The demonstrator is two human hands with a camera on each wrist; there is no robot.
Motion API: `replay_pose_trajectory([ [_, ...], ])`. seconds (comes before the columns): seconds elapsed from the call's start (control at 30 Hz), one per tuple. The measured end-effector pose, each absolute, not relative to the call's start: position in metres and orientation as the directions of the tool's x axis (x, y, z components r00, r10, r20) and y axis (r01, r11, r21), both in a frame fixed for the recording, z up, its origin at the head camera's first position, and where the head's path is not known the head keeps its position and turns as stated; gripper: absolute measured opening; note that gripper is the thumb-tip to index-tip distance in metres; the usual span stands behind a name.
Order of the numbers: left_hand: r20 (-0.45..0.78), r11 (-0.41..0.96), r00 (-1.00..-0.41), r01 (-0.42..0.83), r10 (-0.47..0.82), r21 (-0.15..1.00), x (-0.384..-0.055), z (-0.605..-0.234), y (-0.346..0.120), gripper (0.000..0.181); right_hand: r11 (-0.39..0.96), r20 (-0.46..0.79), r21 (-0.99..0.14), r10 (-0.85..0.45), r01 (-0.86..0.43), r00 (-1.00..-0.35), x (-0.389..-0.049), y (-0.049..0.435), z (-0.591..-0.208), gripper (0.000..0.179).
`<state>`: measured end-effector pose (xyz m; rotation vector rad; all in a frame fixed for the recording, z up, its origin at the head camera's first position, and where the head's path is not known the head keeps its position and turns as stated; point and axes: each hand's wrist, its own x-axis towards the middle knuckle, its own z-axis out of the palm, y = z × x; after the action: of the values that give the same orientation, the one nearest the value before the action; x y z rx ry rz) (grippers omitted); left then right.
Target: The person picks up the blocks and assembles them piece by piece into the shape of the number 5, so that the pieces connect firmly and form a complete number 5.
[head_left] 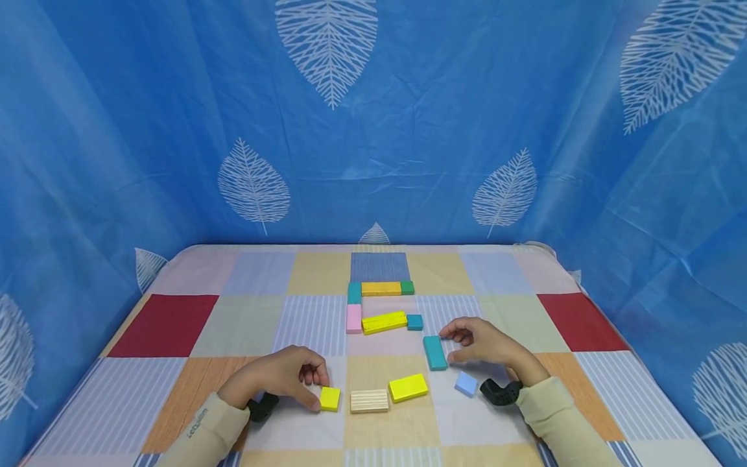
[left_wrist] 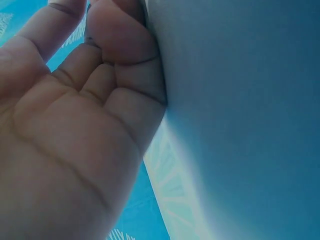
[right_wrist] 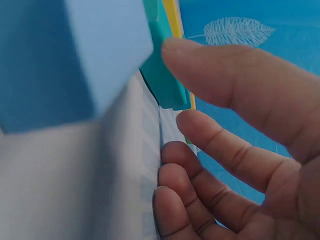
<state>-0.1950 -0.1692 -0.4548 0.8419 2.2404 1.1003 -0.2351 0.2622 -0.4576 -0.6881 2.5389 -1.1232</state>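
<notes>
My left hand (head_left: 292,375) rests low on the patchwork cloth, with its thumb at the left edge of a small yellow block (head_left: 329,399). Its fingers look loosely bent in the left wrist view, where no block shows. Just right of a teal rectangular block (head_left: 434,353) is my right hand (head_left: 481,342), thumb and index finger apart. In the right wrist view, the thumb tip is close to that teal block (right_wrist: 167,85); contact is hard to tell. A light blue block (head_left: 465,384) lies below the right hand and looms large in the right wrist view.
A wooden ridged block (head_left: 369,401) and a yellow block (head_left: 408,388) lie between the hands. Farther back, teal (head_left: 354,293), orange-yellow (head_left: 381,289), green (head_left: 407,287), pink (head_left: 354,319), yellow (head_left: 384,322) and small teal (head_left: 415,322) blocks form an angular outline. Blue curtains (head_left: 362,162) surround the table.
</notes>
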Motion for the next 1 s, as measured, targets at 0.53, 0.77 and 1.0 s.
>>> replay_pose_trajectory([
  [0.53, -0.172, 0.491, -0.685, 0.302, 0.707, 0.817, -0.2, -0.457, -0.173, 0.022, 0.621, -0.023, -0.668, -0.569, -0.411, -0.822, -0.234, 0.256, -0.455, 0.044],
  [0.77, -0.169, 0.491, -0.686, 0.306, 0.708, 0.816, -0.2, -0.454, -0.171, 0.022, 0.627, 0.006, -0.649, -0.562, -0.431, -0.827, -0.232, 0.253, -0.454, 0.04],
  [1.0, -0.173, 0.488, -0.682, 0.301, 0.71, 0.819, -0.2, -0.454, -0.171, 0.022, 0.658, -0.002, -0.626, -0.539, -0.42, -0.842, -0.23, 0.249, -0.454, 0.038],
])
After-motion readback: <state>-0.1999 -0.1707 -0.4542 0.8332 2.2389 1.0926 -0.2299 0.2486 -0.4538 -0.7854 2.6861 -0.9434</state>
